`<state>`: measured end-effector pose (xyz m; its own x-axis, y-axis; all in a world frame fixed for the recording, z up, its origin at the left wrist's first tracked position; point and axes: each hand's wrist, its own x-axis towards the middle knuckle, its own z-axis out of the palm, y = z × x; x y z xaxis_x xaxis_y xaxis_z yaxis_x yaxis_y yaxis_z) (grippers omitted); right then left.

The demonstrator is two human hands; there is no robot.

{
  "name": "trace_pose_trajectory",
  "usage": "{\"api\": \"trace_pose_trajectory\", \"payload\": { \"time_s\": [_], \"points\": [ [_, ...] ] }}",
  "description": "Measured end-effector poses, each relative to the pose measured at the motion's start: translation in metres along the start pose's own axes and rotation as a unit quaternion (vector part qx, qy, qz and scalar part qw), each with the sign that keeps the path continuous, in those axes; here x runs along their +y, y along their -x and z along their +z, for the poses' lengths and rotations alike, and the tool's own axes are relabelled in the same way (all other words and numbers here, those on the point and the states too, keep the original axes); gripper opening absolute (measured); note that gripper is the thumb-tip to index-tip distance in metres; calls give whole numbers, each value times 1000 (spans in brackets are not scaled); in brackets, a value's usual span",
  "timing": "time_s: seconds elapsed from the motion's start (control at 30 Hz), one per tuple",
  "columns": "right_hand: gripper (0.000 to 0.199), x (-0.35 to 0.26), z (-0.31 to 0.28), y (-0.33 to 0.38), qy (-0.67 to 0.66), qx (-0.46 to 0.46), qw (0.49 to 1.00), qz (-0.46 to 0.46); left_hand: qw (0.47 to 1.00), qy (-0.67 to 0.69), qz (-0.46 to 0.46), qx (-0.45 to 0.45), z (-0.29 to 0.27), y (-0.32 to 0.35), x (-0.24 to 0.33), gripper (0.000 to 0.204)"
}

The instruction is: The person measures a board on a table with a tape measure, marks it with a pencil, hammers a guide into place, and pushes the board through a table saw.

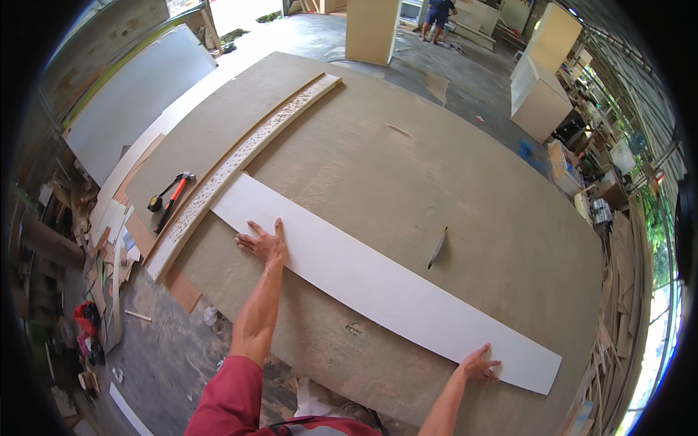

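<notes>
A long white board [363, 276] lies slantwise across the large brown worktable [465, 182], its far left end against a narrow trough-like strip with raised wooden edges and a speckled white channel [247, 149]. My left hand [263, 243] rests on the board near that end, fingers spread and thumb apart. Toward the opposite end, my right hand [478, 365] lies over the board's near edge with its fingers apart; whether any fingertips curl under is hidden. Left of the strip are a hammer with a red-and-black handle [174, 198] and a tape measure [155, 203].
A thin dark pointed tool [438, 248] lies on the table beyond the board. Wood offcuts [109, 240] litter the floor at left, and stacked strips [618, 291] line the right. A pale upright panel [371, 33] stands behind the table; farther back is another person [438, 14].
</notes>
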<state>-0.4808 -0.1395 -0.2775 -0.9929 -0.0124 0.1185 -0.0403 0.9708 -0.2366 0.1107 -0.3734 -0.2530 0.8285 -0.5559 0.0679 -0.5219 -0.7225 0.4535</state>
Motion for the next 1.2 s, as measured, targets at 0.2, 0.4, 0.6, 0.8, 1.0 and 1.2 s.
{"api": "trace_pose_trajectory", "payload": {
  "time_s": [0.2,0.4,0.6,0.8,1.0,1.2],
  "points": [
    [97,-14,1,2,-42,7,999,-4,1000,-9,-17,-6,4,-5,7,104],
    [96,-22,13,-8,-33,27,999,-14,1000,-7,-15,-18,7,-7,23,104],
    [97,-31,9,-5,-46,25,998,-24,1000,-1,-15,-21,13,-10,26,105],
    [96,-46,1,-5,-27,5,999,-16,1000,17,-9,-15,17,-12,34,105],
    [96,-53,2,-7,-28,5,1000,-15,1000,14,-4,-12,21,-14,40,104],
    [96,-55,8,-12,-22,17,999,-19,1000,13,-8,-22,25,-16,47,105]
  ]
}}
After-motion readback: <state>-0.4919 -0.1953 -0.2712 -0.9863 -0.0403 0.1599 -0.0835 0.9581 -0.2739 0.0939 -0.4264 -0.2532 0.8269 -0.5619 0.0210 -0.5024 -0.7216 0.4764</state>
